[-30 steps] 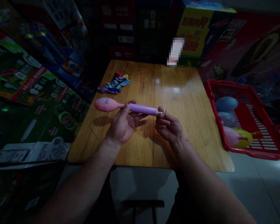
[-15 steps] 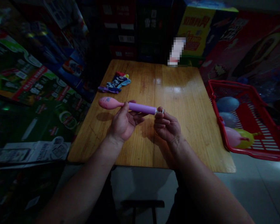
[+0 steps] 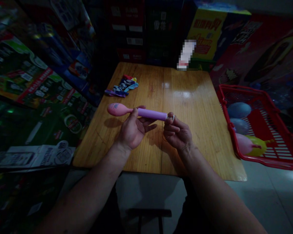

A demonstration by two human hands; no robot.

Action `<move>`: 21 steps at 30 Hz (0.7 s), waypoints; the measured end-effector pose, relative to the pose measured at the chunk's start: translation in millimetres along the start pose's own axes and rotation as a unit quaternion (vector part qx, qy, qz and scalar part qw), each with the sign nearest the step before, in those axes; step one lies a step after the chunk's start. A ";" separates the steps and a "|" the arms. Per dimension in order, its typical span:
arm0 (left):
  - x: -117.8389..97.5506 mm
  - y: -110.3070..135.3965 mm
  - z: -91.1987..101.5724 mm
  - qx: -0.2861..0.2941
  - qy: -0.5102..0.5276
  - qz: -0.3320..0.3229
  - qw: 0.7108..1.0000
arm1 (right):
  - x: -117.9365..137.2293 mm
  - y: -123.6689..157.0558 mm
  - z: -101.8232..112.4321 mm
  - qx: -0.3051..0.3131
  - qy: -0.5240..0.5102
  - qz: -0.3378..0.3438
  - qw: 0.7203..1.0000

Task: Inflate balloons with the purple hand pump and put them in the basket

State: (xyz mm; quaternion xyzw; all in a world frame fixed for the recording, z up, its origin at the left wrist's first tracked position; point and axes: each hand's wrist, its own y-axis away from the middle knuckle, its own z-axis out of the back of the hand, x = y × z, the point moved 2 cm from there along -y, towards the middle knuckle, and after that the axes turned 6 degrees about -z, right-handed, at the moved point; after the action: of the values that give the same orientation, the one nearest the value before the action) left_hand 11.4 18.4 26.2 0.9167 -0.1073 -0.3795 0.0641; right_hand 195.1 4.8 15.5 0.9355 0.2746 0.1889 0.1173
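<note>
A purple balloon pump lies level across both hands, above the wooden table. On its left end sits a pink balloon, partly inflated, with a bluish print. My left hand is closed round the pump's left end, the thumb at the balloon's neck. At the other end my right hand pinches the pump's white handle, fingers curled. Beyond the balloon, a small heap of flat balloons in several colours rests on the table.
To the right a red basket holds a blue balloon, a pink balloon and a yellow balloon. Stacked cartons line the left side, and more boxes stand behind the table. A dark stool is below.
Both hands, the pump and the balloon appear slightly further right and lower. The view has shifted a little. The grip of each hand is the same.
</note>
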 end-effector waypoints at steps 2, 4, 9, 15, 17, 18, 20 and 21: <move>1.8 -1.3 0.4 -0.005 0.002 -0.009 1.000 | -4.0 -0.9 -1.2 0.002 -0.005 -0.002 1.000; -0.1 -3.9 1.4 -0.002 0.002 -0.020 1.000 | -4.3 -1.7 -0.5 0.006 -0.002 -0.004 1.000; -2.5 -7.4 1.9 0.003 0.004 -0.017 1.000 | -2.3 -4.8 4.6 0.019 0.007 0.002 1.000; -4.8 -8.6 1.5 -0.007 0.010 -0.033 0.999 | 1.4 -3.6 1.5 0.022 -0.003 -0.005 1.000; -11.1 -10.3 4.0 -0.011 0.008 -0.045 0.999 | 8.1 -0.4 -0.6 0.020 0.003 0.002 1.000; -14.8 -11.1 5.6 -0.014 0.006 -0.052 0.999 | 11.8 1.4 -1.4 0.019 0.011 0.011 1.000; -21.4 -11.5 8.6 -0.024 -0.001 -0.066 0.998 | 17.4 4.2 -2.1 0.013 0.029 0.032 0.999; -23.4 -10.8 9.3 -0.027 -0.003 -0.071 0.997 | 18.2 5.1 -2.1 0.008 0.034 0.038 0.999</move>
State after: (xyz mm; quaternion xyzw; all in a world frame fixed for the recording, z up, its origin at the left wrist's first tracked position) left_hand -9.7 34.3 33.5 0.9189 -0.0317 -0.3884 0.0611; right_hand 210.8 11.0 24.3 0.9394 0.2437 0.2224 0.0934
